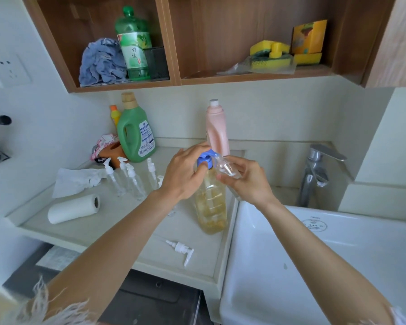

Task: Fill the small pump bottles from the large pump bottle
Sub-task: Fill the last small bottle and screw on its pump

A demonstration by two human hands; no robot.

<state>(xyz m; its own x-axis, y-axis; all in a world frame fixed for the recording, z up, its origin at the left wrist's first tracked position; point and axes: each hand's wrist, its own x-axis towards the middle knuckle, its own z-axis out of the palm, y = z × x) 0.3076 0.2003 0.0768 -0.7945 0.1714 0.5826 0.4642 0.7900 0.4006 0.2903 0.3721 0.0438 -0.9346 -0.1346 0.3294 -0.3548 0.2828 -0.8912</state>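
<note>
A large clear bottle (211, 205) of yellowish liquid stands on the counter beside the sink, topped by a blue pump head (206, 158). My left hand (185, 171) rests over that pump head with the thumb on its collar. My right hand (245, 180) holds a small clear bottle (227, 168) tilted, its open mouth at the blue spout. Several small clear pump bottles (129, 177) with white pumps stand together further left. One loose white pump (182, 250) lies on the counter near the front edge.
A white sink (314, 266) with a chrome tap (314, 172) is to the right. A paper towel roll (74, 208), a crumpled sheet (76, 180), a green jug (136, 132) and a pink bottle (217, 127) stand on the counter (108, 231). Wooden shelves hang above.
</note>
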